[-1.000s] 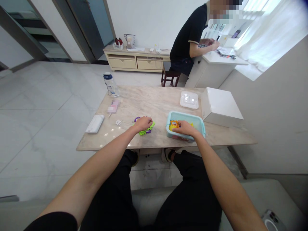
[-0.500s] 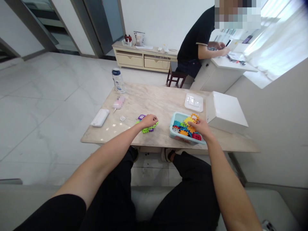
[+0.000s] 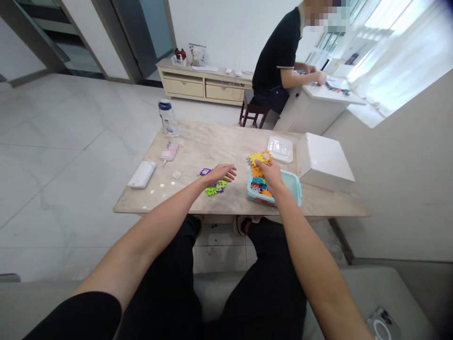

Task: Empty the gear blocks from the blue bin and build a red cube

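Note:
My right hand (image 3: 269, 172) is raised over the left end of the light-blue bin (image 3: 293, 182) and pinches a yellow and an orange gear piece (image 3: 260, 157) held above the bin's rim. More coloured gear pieces (image 3: 259, 185) lie inside the bin. My left hand (image 3: 222, 172) rests on the marble table (image 3: 219, 146) with fingers stretched out flat. It lies over a small cluster of green and purple gear pieces (image 3: 213, 187) and grips nothing.
A clear plastic lid (image 3: 281, 148) and a white box (image 3: 323, 162) sit right of the bin. A water bottle (image 3: 167, 118), a pink item (image 3: 168, 152), a white pouch (image 3: 142, 174) and a small tag (image 3: 176, 174) lie on the table's left. Another person (image 3: 279, 56) sits at a far desk.
My right hand has lifted gear pieces out of the bin and carried them up and to the left. My left hand's fingers have opened out over the green and purple cluster.

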`<state>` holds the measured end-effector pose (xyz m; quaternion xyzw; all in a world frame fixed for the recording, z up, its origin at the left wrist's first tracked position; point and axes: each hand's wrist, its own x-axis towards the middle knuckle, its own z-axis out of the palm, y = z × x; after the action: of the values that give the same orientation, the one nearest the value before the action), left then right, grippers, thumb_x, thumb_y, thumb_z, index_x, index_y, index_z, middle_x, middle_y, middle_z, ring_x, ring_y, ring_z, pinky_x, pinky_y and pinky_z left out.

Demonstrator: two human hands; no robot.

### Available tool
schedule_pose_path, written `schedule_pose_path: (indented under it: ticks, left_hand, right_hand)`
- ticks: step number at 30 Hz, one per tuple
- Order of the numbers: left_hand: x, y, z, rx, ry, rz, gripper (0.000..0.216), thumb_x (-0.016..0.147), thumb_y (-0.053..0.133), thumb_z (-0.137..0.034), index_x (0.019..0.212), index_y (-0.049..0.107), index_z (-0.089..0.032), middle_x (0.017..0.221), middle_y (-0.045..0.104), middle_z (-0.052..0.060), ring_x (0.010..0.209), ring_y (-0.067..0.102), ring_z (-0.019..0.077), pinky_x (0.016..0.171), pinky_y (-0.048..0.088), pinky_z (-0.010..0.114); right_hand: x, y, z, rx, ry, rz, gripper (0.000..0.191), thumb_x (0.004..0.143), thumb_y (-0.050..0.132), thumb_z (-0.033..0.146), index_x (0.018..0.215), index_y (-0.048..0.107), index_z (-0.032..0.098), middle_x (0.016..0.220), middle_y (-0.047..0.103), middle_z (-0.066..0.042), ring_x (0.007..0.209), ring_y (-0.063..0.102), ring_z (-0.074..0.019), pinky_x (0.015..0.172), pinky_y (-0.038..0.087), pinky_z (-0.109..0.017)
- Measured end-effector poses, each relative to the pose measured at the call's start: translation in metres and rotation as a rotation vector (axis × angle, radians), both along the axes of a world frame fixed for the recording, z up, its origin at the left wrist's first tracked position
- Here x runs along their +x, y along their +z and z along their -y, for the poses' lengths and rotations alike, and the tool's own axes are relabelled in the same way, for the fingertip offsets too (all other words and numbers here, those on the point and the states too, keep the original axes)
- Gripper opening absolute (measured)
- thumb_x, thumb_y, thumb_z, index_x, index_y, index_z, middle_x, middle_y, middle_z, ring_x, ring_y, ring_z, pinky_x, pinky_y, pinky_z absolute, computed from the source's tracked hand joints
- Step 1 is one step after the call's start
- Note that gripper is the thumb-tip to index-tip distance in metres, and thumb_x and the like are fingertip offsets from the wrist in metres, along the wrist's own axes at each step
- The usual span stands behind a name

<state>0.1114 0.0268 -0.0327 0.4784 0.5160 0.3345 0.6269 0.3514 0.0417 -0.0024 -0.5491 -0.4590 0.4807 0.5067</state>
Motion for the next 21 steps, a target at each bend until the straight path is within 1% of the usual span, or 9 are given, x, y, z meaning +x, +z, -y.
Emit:
schedule_pose_path:
  ticks: [3, 4, 6, 8, 10, 13, 17, 19, 21]
  left_hand:
    - [-0.005, 0.005, 0.003, -0.093, 0.007, 0.230, 0.061, 0.107, 0.051, -0.074, 0.119, 0.070, -0.017, 0.122, 0.079, 0.020, 0.106, 0.081, 0.0287, 0.098, 0.067, 0.043]
    - [-0.008, 0.007, 0.005, -0.099, 0.014, 0.277, 0.064, 0.106, 0.050, -0.077, 0.121, 0.068, -0.018, 0.124, 0.078, 0.020, 0.109, 0.081, 0.0301, 0.100, 0.067, 0.045]
    - [-0.016, 0.009, 0.008, -0.092, 0.052, 0.299, 0.063, 0.104, 0.054, -0.078, 0.121, 0.066, -0.019, 0.124, 0.077, 0.019, 0.111, 0.081, 0.0316, 0.102, 0.067, 0.047]
    - [-0.028, 0.009, 0.011, -0.070, 0.108, 0.257, 0.054, 0.102, 0.065, -0.071, 0.118, 0.065, -0.019, 0.122, 0.077, 0.018, 0.108, 0.082, 0.0302, 0.101, 0.068, 0.045]
    - [-0.041, 0.006, 0.015, -0.051, 0.150, 0.212, 0.043, 0.101, 0.073, -0.059, 0.114, 0.066, -0.019, 0.120, 0.078, 0.016, 0.102, 0.082, 0.0261, 0.100, 0.068, 0.041]
    - [-0.059, -0.003, 0.020, -0.050, 0.189, 0.131, 0.034, 0.099, 0.081, -0.047, 0.109, 0.066, -0.018, 0.113, 0.079, 0.013, 0.089, 0.082, 0.0197, 0.092, 0.068, 0.035]
    - [-0.077, -0.014, 0.024, -0.033, 0.290, 0.016, 0.037, 0.094, 0.089, -0.040, 0.109, 0.063, -0.018, 0.102, 0.079, 0.008, 0.076, 0.077, 0.0148, 0.078, 0.065, 0.028]
    - [-0.084, -0.016, 0.025, -0.001, 0.341, 0.029, 0.041, 0.092, 0.091, -0.036, 0.113, 0.061, -0.018, 0.102, 0.078, 0.007, 0.075, 0.076, 0.0132, 0.077, 0.064, 0.026]
    - [-0.089, -0.017, 0.024, 0.037, 0.343, 0.034, 0.042, 0.091, 0.092, -0.035, 0.113, 0.061, -0.017, 0.103, 0.078, 0.007, 0.077, 0.076, 0.0122, 0.077, 0.063, 0.025]
  right_hand:
    - [-0.037, -0.003, -0.004, 0.014, 0.043, -0.005, 0.035, 0.077, 0.084, 0.039, 0.102, 0.072, 0.017, 0.108, 0.084, -0.011, 0.097, 0.078, -0.0253, 0.084, 0.064, -0.035]
    - [-0.048, -0.005, -0.004, 0.006, 0.061, 0.004, 0.034, 0.077, 0.083, 0.037, 0.103, 0.071, 0.017, 0.110, 0.084, -0.011, 0.098, 0.079, -0.0250, 0.086, 0.064, -0.035]
    - [-0.068, -0.007, -0.004, -0.010, 0.108, 0.019, 0.031, 0.080, 0.081, 0.033, 0.104, 0.071, 0.017, 0.113, 0.084, -0.011, 0.099, 0.079, -0.0236, 0.087, 0.064, -0.034]
    - [-0.086, -0.008, -0.003, -0.047, 0.154, 0.025, 0.028, 0.084, 0.078, 0.030, 0.106, 0.072, 0.016, 0.113, 0.083, -0.011, 0.097, 0.078, -0.0217, 0.086, 0.063, -0.032]
    - [-0.101, -0.008, -0.002, -0.109, 0.206, 0.031, 0.025, 0.086, 0.077, 0.029, 0.107, 0.072, 0.015, 0.110, 0.083, -0.010, 0.093, 0.078, -0.0200, 0.082, 0.063, -0.030]
    - [-0.121, -0.013, -0.001, -0.186, 0.272, 0.080, 0.022, 0.087, 0.076, 0.024, 0.107, 0.073, 0.015, 0.106, 0.082, -0.008, 0.088, 0.076, -0.0180, 0.079, 0.062, -0.028]
    - [-0.146, -0.025, -0.002, -0.198, 0.322, 0.216, 0.021, 0.082, 0.078, 0.022, 0.102, 0.074, 0.016, 0.101, 0.082, -0.006, 0.087, 0.076, -0.0187, 0.079, 0.062, -0.028]
    - [-0.158, -0.031, -0.004, -0.170, 0.332, 0.263, 0.023, 0.080, 0.080, 0.022, 0.102, 0.075, 0.016, 0.099, 0.082, -0.005, 0.088, 0.076, -0.0195, 0.081, 0.062, -0.028]
    - [-0.168, -0.036, -0.005, -0.136, 0.327, 0.296, 0.023, 0.081, 0.080, 0.022, 0.103, 0.077, 0.017, 0.098, 0.083, -0.005, 0.090, 0.077, -0.0197, 0.082, 0.062, -0.027]
